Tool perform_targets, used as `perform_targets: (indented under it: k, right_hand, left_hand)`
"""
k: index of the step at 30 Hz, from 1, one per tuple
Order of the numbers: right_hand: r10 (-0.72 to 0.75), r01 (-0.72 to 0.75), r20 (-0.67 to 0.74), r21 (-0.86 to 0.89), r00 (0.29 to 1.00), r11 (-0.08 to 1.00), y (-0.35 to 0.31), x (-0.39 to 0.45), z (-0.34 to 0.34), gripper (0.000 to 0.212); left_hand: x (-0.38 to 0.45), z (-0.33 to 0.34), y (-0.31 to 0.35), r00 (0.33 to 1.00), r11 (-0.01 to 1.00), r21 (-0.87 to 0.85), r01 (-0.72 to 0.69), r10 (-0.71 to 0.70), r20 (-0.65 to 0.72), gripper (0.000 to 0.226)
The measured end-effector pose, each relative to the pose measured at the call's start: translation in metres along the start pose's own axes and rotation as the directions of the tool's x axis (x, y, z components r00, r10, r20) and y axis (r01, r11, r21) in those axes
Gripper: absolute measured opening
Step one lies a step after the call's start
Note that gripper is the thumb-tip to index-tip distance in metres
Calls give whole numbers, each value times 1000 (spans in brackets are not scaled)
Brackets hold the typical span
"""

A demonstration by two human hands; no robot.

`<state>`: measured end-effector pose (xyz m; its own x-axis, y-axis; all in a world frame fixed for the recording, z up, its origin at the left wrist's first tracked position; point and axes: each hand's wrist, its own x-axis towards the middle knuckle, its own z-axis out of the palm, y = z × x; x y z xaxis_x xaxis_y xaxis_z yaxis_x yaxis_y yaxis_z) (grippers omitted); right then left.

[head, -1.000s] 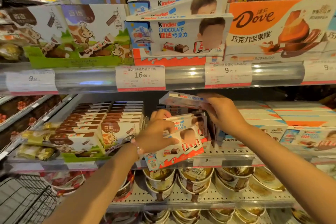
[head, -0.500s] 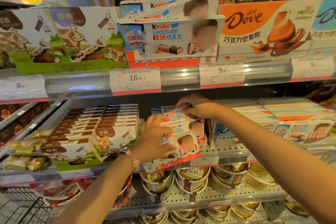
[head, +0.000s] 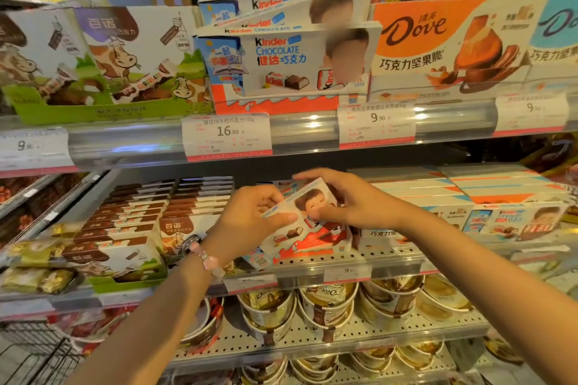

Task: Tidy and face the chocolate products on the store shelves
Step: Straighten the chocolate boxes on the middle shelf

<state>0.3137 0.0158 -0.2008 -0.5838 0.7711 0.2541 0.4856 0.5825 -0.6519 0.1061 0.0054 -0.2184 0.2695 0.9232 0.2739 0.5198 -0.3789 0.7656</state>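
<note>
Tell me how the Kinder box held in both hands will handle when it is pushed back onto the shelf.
The Kinder box looks like flat, thin card, so it is probably stiff and light. The left hand and right hand hold it tilted by its edges; standing on that narrow edge it may tip. Its glossy face could slide easily on the perforated shelf.

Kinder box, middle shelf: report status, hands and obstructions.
Left hand and right hand both grip the front Kinder box. Box tilted, face out, at shelf edge. Nothing blocking.
</note>
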Motion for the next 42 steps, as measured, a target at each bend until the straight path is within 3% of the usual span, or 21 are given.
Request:
perform_targets:
  k: [4,8,11,13,16,20,23,25,28,31,35,40,42]
  right_hand:
    - [-26,31,-98,52,995,998,-2,-4,-4,45]
    - [102,-55,-179,252,979,966,4,-18,-16,34]
    - [180,-116,-183,312,967,943,12,-27,-25,31]
    - [176,-136,-160,233,971,963,15,-29,-30,27]
    - [106,-114,-116,-61,988,992,10,-26,-37,21]
    - [71,-74,-22,-420,997,904,1,-14,-40,43]
    - [1,-59,-104,-554,995,830,-4,-13,-43,36]
    - [-81,-38,-182,-570,980,821,0,-17,-44,31]
    - [-129,-44,-282,-536,951,843,11,-21,-40,26]
    - [-184,-44,-385,-512,904,858,19,-19,-37,27]
    - [-227,-47,-417,-553,880,832,24,-11,-28,24]
    - [-193,-73,-408,-552,893,831,31,5,-14,27]
    - [-116,-93,-379,-491,918,866,26,11,-12,34]
  left_hand:
    - [1,-4,9,1000,998,-64,-16,17,20,15]
    - [-3,-17,12,993,998,7,60,-61,98,32]
    - [-5,-23,9,986,994,23,103,-106,132,25]
    - [-5,-21,9,984,993,19,114,-116,137,22]
    - [0,-15,11,985,994,78,70,-81,150,18]
    - [10,-7,14,992,999,35,31,-35,124,20]
    - [14,1,12,998,991,-130,39,-44,-39,31]
    - [15,4,6,994,983,-175,60,-75,-79,45]
    - [16,8,-8,993,970,214,113,-115,-5,80]
    - [18,13,-19,996,864,497,82,-90,-9,72]
    - [14,25,-19,996,841,535,83,-94,-6,41]
    - [0,31,-21,997,860,504,78,-61,-50,43]
    - [-3,31,-22,998,859,508,59,-33,-59,43]
